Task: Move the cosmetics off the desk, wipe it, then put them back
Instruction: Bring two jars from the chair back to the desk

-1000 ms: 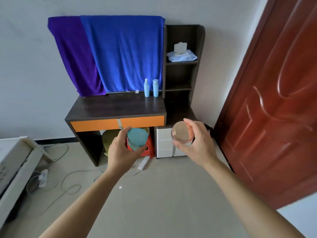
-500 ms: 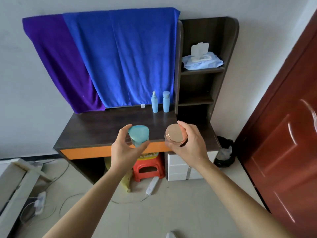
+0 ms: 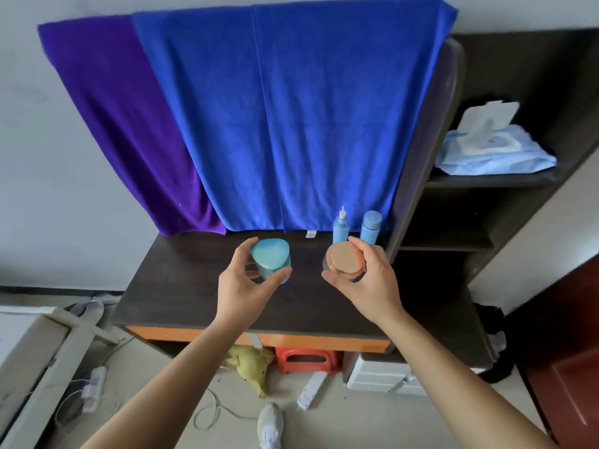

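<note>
Head view, both hands raised over the dark counter [image 3: 181, 286]. I hold the left hand [image 3: 241, 286] around a teal-lidded jar [image 3: 270, 259], the fingers [image 3: 241, 254] closed on its sides with the thumb at the jar's 4 o'clock edge. I hold the right hand [image 3: 369, 280] around a jar with a rose-gold lid [image 3: 344, 262], fingers curled over its 1 o'clock side and the thumb beneath at 7 o'clock. Both jars sit above the counter's middle; I cannot tell whether either touches the surface. At 12 o'clock from the right hand, a light blue pump bottle [image 3: 341, 228] and a light blue capped bottle [image 3: 370, 225] stand upright just beside each other at the counter's back edge. Behind them hang a blue towel [image 3: 291, 118] and, at its 9 o'clock side, a purple towel [image 3: 123, 124]. At 2 o'clock, a pack of wet wipes [image 3: 489, 147] with its flap raised lies on the upper shelf [image 3: 486, 181]. Under the counter, a red stool [image 3: 306, 359] stands on the floor.
</note>
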